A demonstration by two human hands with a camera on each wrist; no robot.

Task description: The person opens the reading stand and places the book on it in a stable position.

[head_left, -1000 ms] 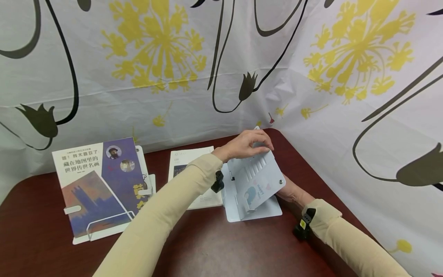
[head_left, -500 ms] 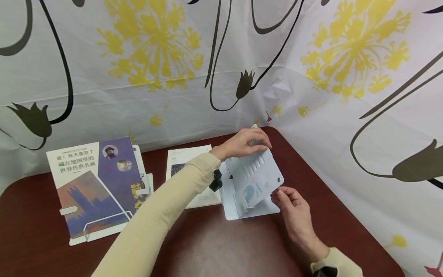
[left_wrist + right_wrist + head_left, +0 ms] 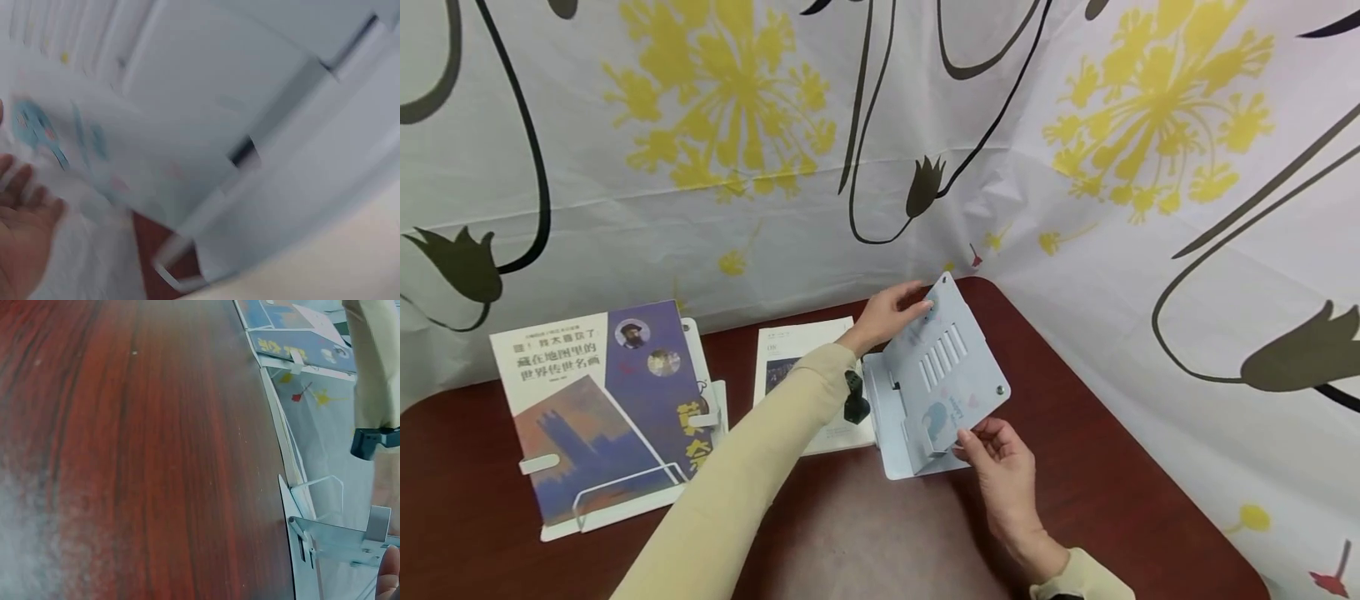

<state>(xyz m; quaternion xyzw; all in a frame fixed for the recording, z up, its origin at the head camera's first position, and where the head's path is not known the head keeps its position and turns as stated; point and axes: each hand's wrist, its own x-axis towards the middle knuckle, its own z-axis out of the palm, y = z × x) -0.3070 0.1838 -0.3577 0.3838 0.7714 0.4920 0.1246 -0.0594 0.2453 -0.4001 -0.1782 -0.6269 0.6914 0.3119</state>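
A pale blue metal book stand (image 3: 955, 358), with slots and a cartoon print on its panel, stands on the table. My left hand (image 3: 883, 317) is at the panel's upper left edge, its fingers extended and its thumb over the panel's front. With thumb and fingers, my right hand (image 3: 1003, 475) pinches the lower right edge near the small front lip. In the right wrist view, the stand (image 3: 340, 537) shows at the lower right, with a thumb on it. The left wrist view is blurred; the panel (image 3: 187, 87) fills much of it.
A white book (image 3: 775, 342) lies left of the stand, partly behind my left arm. Farther left, a purple and white book (image 3: 643, 367) leans on another white stand (image 3: 617, 508). A patterned curtain (image 3: 775, 225) hangs behind the dark red table (image 3: 865, 533).
My right hand has come from behind the panel to its lower front edge. My left hand has moved left and down from the panel's top, leaving more of the slots in view.
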